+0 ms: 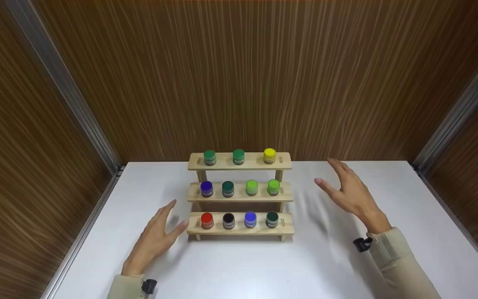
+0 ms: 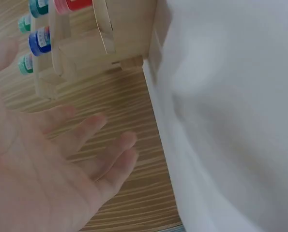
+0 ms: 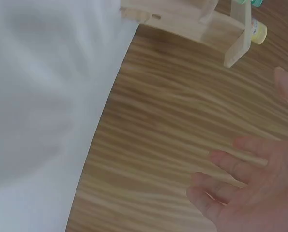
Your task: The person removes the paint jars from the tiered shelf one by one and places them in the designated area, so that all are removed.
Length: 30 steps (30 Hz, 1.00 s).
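A three-tier wooden rack (image 1: 241, 229) stands on the white table, carrying small paint jars. Its top tier bears two green jars and a yellow jar (image 1: 269, 155). On the middle tier are a blue jar (image 1: 206, 189), a dark green jar (image 1: 228, 189) and two light green jars. Along the bottom sit a red jar (image 1: 207, 220), a black jar (image 1: 228, 221), a violet-blue jar (image 1: 250, 219) and a dark teal jar (image 1: 272, 219). My left hand (image 1: 152, 241), fingers extended and holding nothing, is just left of the bottom tier. To the rack's right, my right hand (image 1: 353, 195) is raised with fingers spread, holding nothing.
The white table (image 1: 264, 270) meets a brown wood-grain back panel (image 1: 239, 74). Similar panels with metal edge strips (image 1: 77, 99) rise at left and right. Each wrist carries a small black device, and both arms have light sleeves (image 1: 405, 265).
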### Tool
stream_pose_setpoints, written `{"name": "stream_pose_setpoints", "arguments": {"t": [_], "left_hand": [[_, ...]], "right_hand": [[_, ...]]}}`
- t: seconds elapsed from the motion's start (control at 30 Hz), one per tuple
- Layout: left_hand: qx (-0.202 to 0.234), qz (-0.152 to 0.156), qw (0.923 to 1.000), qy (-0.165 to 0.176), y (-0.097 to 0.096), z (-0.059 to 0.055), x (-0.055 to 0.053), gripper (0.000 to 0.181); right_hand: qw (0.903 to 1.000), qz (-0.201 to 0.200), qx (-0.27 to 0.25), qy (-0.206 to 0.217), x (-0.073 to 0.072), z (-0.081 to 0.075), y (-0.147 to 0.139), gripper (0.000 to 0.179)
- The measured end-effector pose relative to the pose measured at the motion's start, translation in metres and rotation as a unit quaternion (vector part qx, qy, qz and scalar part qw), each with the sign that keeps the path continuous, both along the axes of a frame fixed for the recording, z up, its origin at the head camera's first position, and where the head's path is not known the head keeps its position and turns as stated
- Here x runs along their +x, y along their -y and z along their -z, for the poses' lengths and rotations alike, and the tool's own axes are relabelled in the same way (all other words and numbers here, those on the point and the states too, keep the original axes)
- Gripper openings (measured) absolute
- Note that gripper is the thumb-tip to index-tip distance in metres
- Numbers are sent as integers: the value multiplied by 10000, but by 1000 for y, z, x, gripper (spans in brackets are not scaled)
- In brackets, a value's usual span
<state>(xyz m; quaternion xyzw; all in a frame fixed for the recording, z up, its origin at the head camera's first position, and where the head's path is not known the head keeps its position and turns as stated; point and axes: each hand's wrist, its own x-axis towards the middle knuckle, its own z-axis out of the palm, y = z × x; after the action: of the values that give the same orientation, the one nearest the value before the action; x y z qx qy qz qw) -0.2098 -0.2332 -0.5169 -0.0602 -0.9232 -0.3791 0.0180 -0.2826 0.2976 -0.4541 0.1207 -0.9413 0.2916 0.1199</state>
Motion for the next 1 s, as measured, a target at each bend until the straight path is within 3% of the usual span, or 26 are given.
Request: {"name": "stream_pose_setpoints", "arguments": {"t": [0.2,0.37,0.57,0.73,0.87,1.0], "left_hand": [[673,94,9963,528,-5,6,3,87],[1271,205,9879,859,-5,10,5,81],[2066,558,9667,1401,-5,15,2,81],[2539,664,9499,1698,-5,20,-2,81],[2918,619,9350,1919,-7,27,-4,80],[3221,338,9247,2001,-12,33,-4,76]], "right_hand": [[9997,-107,-195,66,-16,-12,14,78],[9991,-178,-353,125,-27,-19,28,76],[9957,-465,-789,127,-41,-26,47,74],[9901,-788,-1151,136,-50,-29,62,73],[9864,-1020,-1273,182,-54,-27,74,71],[9848,-1093,-1347,96,-56,-25,84,66]]}}
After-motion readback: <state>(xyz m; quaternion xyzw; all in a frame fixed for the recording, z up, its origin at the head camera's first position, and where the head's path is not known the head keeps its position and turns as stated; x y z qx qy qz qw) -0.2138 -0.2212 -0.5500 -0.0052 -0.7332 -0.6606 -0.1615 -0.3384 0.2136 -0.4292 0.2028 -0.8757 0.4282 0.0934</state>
